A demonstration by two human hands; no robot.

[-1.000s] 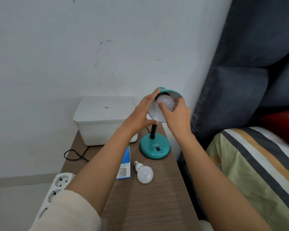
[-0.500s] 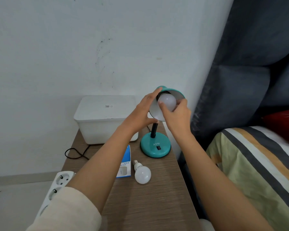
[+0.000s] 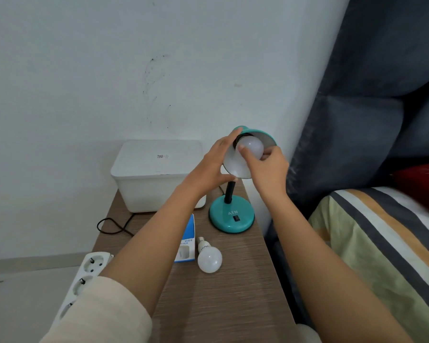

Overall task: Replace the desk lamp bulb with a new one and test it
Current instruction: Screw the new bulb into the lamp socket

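Observation:
A teal desk lamp stands on the wooden table, its round base (image 3: pixel 231 215) near the table's right edge and its shade (image 3: pixel 263 137) tilted toward me. A white bulb (image 3: pixel 251 147) sits in the shade's socket. My right hand (image 3: pixel 268 169) has its thumb and fingers closed around that bulb. My left hand (image 3: pixel 212 169) grips the shade's left rim and holds it steady. A second white bulb (image 3: pixel 209 259) lies loose on the table in front of the base, screw cap pointing away from me, beside a blue and white bulb box (image 3: pixel 187 243).
A white lidded plastic box (image 3: pixel 156 174) stands at the back of the wooden table (image 3: pixel 220 305) against the wall. A black cord (image 3: pixel 111 225) loops off the table's left side. A white power strip (image 3: pixel 84 278) lies at the left edge. A striped bed (image 3: pixel 381 243) is at right.
My right hand's fingers have shifted around the bulb in the shade, thumb now on its left face. The left hand has kept its hold on the shade. The view drifted slightly.

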